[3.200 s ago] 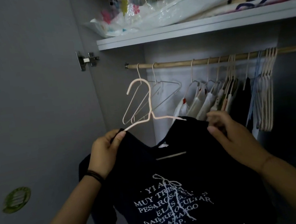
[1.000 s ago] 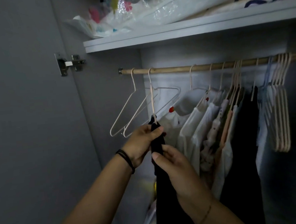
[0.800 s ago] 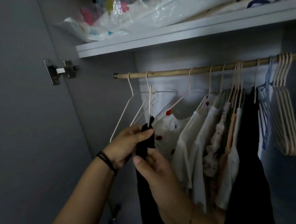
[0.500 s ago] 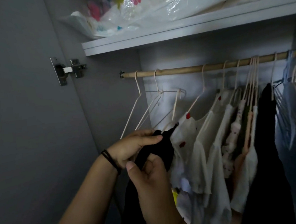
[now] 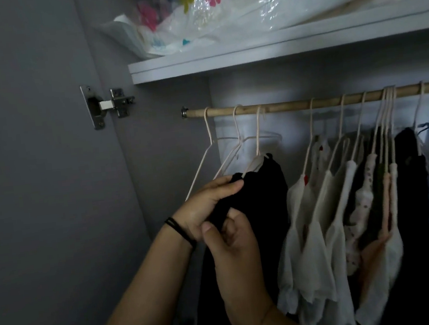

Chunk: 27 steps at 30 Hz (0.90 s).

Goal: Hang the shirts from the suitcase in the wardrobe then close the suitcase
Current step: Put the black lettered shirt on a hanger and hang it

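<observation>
Black shirt (image 5: 264,196): hung on a pale hanger (image 5: 257,136) hooked over the wooden rail (image 5: 294,104), left of the white garments (image 5: 319,217). Left hand (image 5: 207,205): fingers curled over the shirt's shoulder. Right hand (image 5: 232,242): pinched the dark fabric just below. Bare hangers (image 5: 211,146) hung further left; plastic bag (image 5: 206,17) lay on the shelf (image 5: 275,50) above.

- You get no readable text, label, brand or number here.
- Black shirt (image 5: 264,196): the side turned to you shows only dark cloth.
- Plastic bag (image 5: 193,19) on the shelf (image 5: 275,50): coloured flower shapes, no lettering you can make out.
</observation>
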Each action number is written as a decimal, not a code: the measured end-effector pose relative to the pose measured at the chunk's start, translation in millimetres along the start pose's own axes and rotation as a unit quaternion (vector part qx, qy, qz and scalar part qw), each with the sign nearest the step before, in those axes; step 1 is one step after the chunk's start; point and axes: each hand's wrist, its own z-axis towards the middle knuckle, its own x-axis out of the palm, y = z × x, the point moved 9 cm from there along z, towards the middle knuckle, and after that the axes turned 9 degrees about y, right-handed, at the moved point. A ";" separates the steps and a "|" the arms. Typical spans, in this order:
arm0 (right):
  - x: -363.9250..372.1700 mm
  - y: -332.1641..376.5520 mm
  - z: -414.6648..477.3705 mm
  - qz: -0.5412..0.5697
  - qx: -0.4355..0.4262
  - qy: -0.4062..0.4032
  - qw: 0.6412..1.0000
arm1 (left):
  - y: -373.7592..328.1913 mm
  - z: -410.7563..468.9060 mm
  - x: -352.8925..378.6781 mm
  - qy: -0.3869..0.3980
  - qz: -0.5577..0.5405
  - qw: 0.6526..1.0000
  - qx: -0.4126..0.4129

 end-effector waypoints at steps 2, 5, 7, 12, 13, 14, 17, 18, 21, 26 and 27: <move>-17.8 6.0 17.4 -0.031 -0.003 -0.019 0.999 | -5.9 20.7 5.8 -0.009 0.000 1.000 0.017; -48.2 19.1 41.4 -0.068 -0.011 -0.037 0.997 | -13.2 54.6 13.1 -0.019 0.004 0.999 0.040; -66.2 26.0 54.2 -0.075 -0.006 -0.039 0.996 | -13.5 76.3 16.9 -0.019 0.005 0.999 0.049; -103.3 20.1 69.5 -0.088 0.026 -0.050 0.994 | 2.1 118.6 18.2 -0.028 0.032 0.998 0.045; -108.1 15.6 69.8 -0.093 0.034 -0.052 0.994 | 8.1 123.8 17.9 -0.025 0.036 0.998 0.039; -112.3 10.7 69.5 -0.098 0.042 -0.053 0.993 | 14.9 128.0 16.1 -0.024 0.041 0.998 0.030; -121.2 -1.7 66.9 -0.117 0.058 -0.060 0.990 | 36.8 135.4 7.6 -0.023 0.046 0.999 -0.005; -123.1 -3.9 66.0 -0.123 0.060 -0.061 0.989 | 41.7 136.8 5.2 -0.022 0.045 0.999 -0.012; -125.7 -7.2 64.1 -0.133 0.065 -0.059 0.987 | 46.3 136.9 2.2 -0.028 0.060 0.998 -0.018; -132.2 -2.7 59.6 -0.155 0.063 -0.062 0.984 | 54.0 123.4 0.2 -0.053 0.082 0.995 -0.027; -133.8 -2.3 58.8 -0.159 0.063 -0.063 0.983 | 55.1 120.4 -0.8 -0.057 0.083 0.995 -0.026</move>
